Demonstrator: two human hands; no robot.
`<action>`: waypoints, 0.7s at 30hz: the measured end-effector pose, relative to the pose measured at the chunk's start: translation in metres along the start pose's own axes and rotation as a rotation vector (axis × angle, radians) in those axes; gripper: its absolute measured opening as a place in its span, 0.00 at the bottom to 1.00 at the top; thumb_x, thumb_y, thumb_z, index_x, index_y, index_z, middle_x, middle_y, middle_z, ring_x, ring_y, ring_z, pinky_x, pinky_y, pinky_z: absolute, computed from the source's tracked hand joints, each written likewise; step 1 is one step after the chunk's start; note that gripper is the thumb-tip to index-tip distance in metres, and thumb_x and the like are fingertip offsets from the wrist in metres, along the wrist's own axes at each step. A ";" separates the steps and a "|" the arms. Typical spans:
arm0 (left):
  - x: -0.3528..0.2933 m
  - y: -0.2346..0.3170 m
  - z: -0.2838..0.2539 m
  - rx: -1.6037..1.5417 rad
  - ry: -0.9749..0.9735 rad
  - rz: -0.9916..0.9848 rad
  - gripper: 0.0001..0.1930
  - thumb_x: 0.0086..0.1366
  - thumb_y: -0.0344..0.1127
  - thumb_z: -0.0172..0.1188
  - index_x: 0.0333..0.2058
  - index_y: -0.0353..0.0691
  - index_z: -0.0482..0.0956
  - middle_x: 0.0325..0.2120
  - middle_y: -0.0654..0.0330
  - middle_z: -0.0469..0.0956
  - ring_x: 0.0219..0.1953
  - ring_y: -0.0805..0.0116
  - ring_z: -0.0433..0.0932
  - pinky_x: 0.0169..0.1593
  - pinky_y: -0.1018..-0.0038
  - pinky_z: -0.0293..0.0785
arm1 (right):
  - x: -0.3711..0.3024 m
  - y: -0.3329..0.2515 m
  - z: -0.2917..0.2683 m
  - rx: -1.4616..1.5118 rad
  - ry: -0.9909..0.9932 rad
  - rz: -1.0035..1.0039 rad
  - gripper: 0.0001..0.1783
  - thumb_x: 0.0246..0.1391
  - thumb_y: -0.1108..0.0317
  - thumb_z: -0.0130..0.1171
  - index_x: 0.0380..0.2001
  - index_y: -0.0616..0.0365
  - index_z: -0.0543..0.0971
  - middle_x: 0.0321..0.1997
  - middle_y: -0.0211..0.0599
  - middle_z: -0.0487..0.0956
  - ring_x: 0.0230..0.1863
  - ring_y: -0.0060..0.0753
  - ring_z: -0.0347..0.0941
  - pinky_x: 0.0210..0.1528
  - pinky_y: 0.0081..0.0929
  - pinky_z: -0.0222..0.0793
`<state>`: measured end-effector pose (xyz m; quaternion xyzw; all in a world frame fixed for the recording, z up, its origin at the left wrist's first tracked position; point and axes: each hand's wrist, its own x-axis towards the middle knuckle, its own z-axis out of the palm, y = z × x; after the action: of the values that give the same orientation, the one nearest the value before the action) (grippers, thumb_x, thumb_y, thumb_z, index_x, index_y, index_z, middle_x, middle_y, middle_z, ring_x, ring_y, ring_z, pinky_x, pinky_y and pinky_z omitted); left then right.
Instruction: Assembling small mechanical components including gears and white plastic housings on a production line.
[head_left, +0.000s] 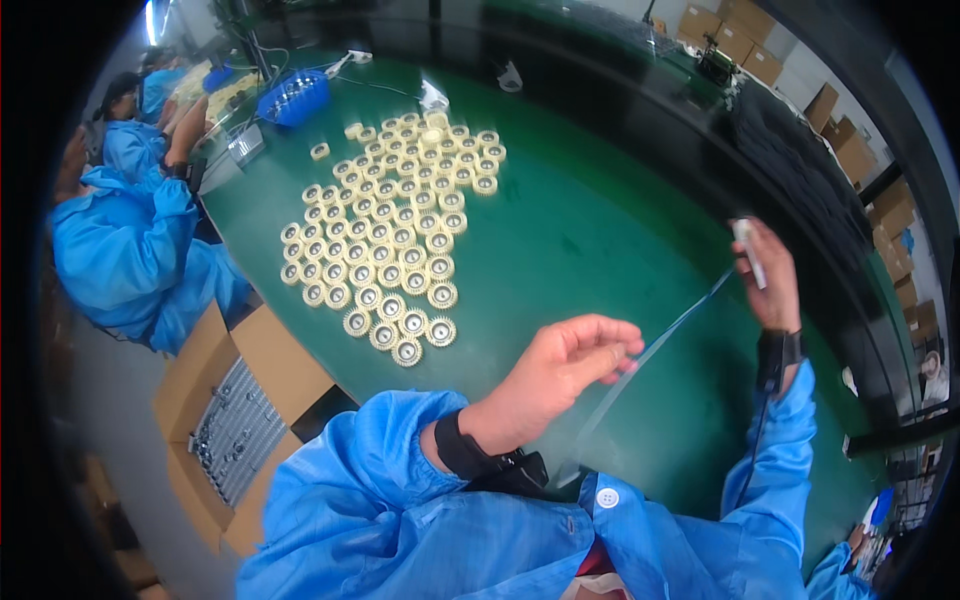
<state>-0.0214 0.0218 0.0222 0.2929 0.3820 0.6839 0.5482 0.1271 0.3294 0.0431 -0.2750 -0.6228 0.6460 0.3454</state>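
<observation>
My left hand [560,375] is closed in a pinch on a thin, see-through bluish strip [686,318] over the green table. From those fingertips the strip's loose end trails down toward my jacket. Its other end runs up to my right hand [772,268], farther to the right. That hand is closed around a small flat white object [748,254], whose kind I cannot make out. Left of my hands, many cream-coloured toothed gears [412,257] with metal centres stand in close rows on the table.
An open cardboard box [175,440] with metal parts sits beside the table's left edge. A blue bin [293,98] of metal parts stands at the far left. Co-workers in blue [130,240] work at the left. A black ledge [640,150] borders the far side.
</observation>
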 end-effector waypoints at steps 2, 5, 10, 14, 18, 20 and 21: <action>0.001 0.001 0.002 0.041 -0.033 -0.040 0.14 0.68 0.34 0.52 0.49 0.34 0.74 0.45 0.57 0.77 0.45 0.71 0.76 0.49 0.75 0.71 | 0.039 -0.004 -0.078 -0.288 0.147 -0.079 0.24 0.56 0.68 0.58 0.56 0.64 0.69 0.45 0.41 0.78 0.37 0.26 0.77 0.31 0.17 0.68; -0.002 0.002 0.004 0.035 -0.002 -0.088 0.13 0.68 0.34 0.52 0.47 0.35 0.74 0.43 0.57 0.78 0.42 0.71 0.77 0.46 0.75 0.71 | 0.074 -0.013 -0.138 -1.459 0.253 -0.490 0.23 0.51 0.72 0.57 0.52 0.57 0.73 0.49 0.42 0.78 0.48 0.41 0.76 0.51 0.31 0.69; -0.006 0.001 0.000 0.003 -0.039 -0.122 0.11 0.69 0.34 0.51 0.46 0.35 0.74 0.41 0.57 0.78 0.41 0.72 0.77 0.46 0.76 0.72 | 0.096 0.001 -0.173 -1.085 -0.373 0.068 0.25 0.50 0.74 0.56 0.54 0.56 0.74 0.50 0.34 0.78 0.52 0.32 0.72 0.57 0.27 0.64; -0.009 0.009 0.002 0.018 -0.066 -0.122 0.11 0.69 0.33 0.52 0.46 0.34 0.74 0.40 0.58 0.77 0.41 0.73 0.77 0.47 0.76 0.73 | 0.106 0.046 -0.191 -0.816 -0.354 0.067 0.27 0.49 0.73 0.57 0.56 0.58 0.72 0.51 0.43 0.78 0.54 0.38 0.72 0.59 0.30 0.64; -0.018 0.020 -0.003 0.128 -0.129 0.072 0.10 0.68 0.29 0.51 0.46 0.33 0.74 0.40 0.58 0.77 0.41 0.74 0.76 0.47 0.77 0.73 | 0.127 0.054 -0.168 -1.615 -0.229 -0.225 0.27 0.48 0.72 0.56 0.55 0.60 0.72 0.53 0.53 0.75 0.56 0.52 0.70 0.60 0.37 0.64; -0.025 0.035 -0.003 0.209 -0.151 0.087 0.10 0.68 0.29 0.51 0.45 0.33 0.73 0.41 0.58 0.76 0.41 0.75 0.76 0.47 0.77 0.73 | 0.146 0.054 -0.108 -1.639 -0.128 -0.356 0.26 0.48 0.69 0.58 0.52 0.61 0.73 0.53 0.55 0.74 0.56 0.55 0.69 0.60 0.39 0.63; -0.027 0.039 -0.006 0.295 -0.179 0.106 0.10 0.68 0.29 0.51 0.45 0.32 0.73 0.41 0.58 0.76 0.41 0.75 0.76 0.47 0.78 0.72 | 0.158 0.053 -0.064 -1.487 -0.136 -0.417 0.25 0.47 0.67 0.60 0.52 0.61 0.74 0.53 0.55 0.74 0.56 0.55 0.69 0.60 0.39 0.63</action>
<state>-0.0407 -0.0099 0.0525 0.4494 0.4120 0.6197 0.4942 0.0753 0.4935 -0.0022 -0.2714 -0.9513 -0.0048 0.1457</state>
